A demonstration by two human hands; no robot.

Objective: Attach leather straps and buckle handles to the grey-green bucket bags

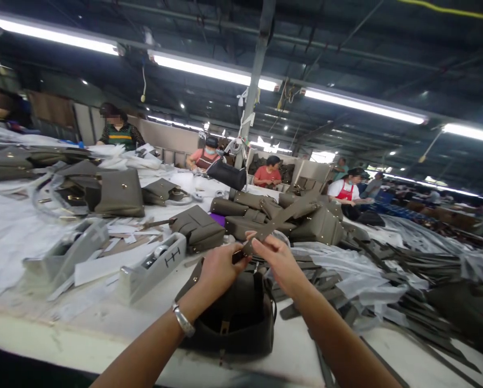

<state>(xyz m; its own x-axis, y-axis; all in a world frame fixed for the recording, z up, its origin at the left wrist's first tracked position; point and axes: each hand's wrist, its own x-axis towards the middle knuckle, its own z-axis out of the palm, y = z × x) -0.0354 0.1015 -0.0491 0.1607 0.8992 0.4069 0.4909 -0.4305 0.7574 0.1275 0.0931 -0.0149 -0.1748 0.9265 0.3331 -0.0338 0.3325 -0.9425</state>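
Observation:
A dark olive handbag stands open at the table's front edge, its mouth facing me. Above its far rim, my left hand pinches the lower end of a flat olive strap. My right hand has its thumb and fingers closed on the same strap, just right of the left hand. From the fingers the strap slants up and to the right. Whether its lower end is joined to the bag is hidden behind my fingers. A silver bracelet circles my left wrist.
Two tape dispensers and paper scraps lie to the left. Olive bags stand behind them, with more bags piled ahead. Loose straps and plastic film cover the right side. Several co-workers sit or stand beyond the table.

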